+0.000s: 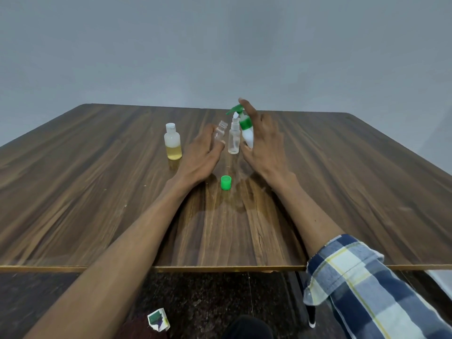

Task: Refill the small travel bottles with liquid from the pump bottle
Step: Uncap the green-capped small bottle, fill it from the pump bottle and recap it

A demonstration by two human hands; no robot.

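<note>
My right hand (263,140) grips the white pump bottle (247,135) with a green collar and green pump head, tilted left, forefinger lying on the pump head. My left hand (203,152) holds a small clear uncapped travel bottle (219,133), tilted toward the pump nozzle. Between the two hands a clear spray bottle (234,139) stands upright on the wooden table (97,192). A loose green cap (226,182) lies on the table nearer to me. At the left stands a capped bottle (173,145) partly filled with yellow liquid.
The table's front edge (220,268) runs across the lower view, with dark floor below it. A small torn carton (159,320) lies on the floor. A grey wall stands behind the table's far edge.
</note>
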